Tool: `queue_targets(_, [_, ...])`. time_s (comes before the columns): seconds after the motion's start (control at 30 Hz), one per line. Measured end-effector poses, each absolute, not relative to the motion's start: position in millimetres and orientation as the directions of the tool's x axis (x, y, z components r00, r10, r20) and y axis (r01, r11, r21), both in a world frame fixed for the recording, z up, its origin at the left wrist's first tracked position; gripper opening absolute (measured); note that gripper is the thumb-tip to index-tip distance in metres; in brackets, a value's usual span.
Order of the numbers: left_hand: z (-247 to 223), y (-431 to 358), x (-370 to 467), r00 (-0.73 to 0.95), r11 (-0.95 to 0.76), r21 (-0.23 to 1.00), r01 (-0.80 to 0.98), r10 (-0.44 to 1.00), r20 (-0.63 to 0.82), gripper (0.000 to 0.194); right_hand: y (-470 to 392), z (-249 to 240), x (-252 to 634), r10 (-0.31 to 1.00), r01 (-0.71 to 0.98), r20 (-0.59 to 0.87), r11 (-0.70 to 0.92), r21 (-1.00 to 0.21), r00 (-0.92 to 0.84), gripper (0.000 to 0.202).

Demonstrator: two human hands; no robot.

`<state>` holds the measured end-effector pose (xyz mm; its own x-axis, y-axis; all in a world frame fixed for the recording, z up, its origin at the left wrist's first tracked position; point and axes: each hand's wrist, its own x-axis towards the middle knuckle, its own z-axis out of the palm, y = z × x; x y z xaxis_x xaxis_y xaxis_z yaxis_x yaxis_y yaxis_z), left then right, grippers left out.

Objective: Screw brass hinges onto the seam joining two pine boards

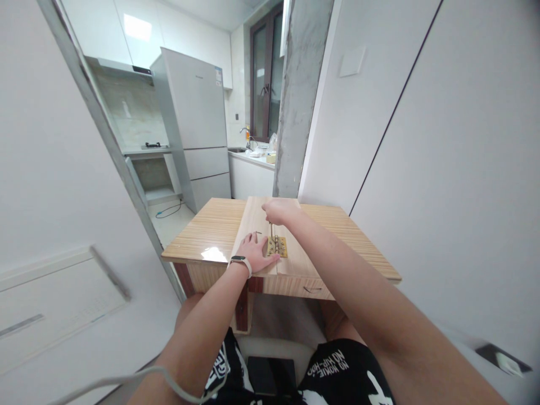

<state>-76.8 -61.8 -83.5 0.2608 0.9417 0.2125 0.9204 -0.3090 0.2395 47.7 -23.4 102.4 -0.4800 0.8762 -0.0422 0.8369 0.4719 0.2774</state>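
My right hand [282, 211] is closed in a fist around a screwdriver [271, 229]; its handle is hidden in my fingers. The thin shaft points down at a brass hinge [277, 247], where the tip meets the left part of the plate as far as I can see. Under the hinge lie two pale wooden boards [253, 216], side by side with a seam between them. My left hand [254, 253] lies flat with fingers spread on the left board, its thumb against the hinge's near edge. A small dark rod [259, 232] shows by its fingertips.
The boards rest on a wood-grain table [206, 225] with a drawer handle [312, 289] at its front. White walls [422, 169] stand close on either side. Beyond are a fridge [202, 112] and a sink counter [253, 169]. A pale cable [164, 371] crosses near my left arm.
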Motion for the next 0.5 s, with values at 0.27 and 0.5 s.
queue_targets(0.27, [-86.6, -61.0, -78.1, 0.262, -0.317, 0.250, 0.915, 0.937, 0.231, 0.096, -25.6, 103.7, 48.5, 0.899, 0.863, -0.070, 0.436, 0.256, -0.433, 0.043])
queue_targets(0.5, [-86.6, -60.9, -78.4, 0.255, -0.311, 0.255, 0.916, 0.939, 0.229, 0.097, -29.6, 107.4, 43.7, 0.932, 0.889, -0.118, 0.362, 0.282, -0.342, 0.036])
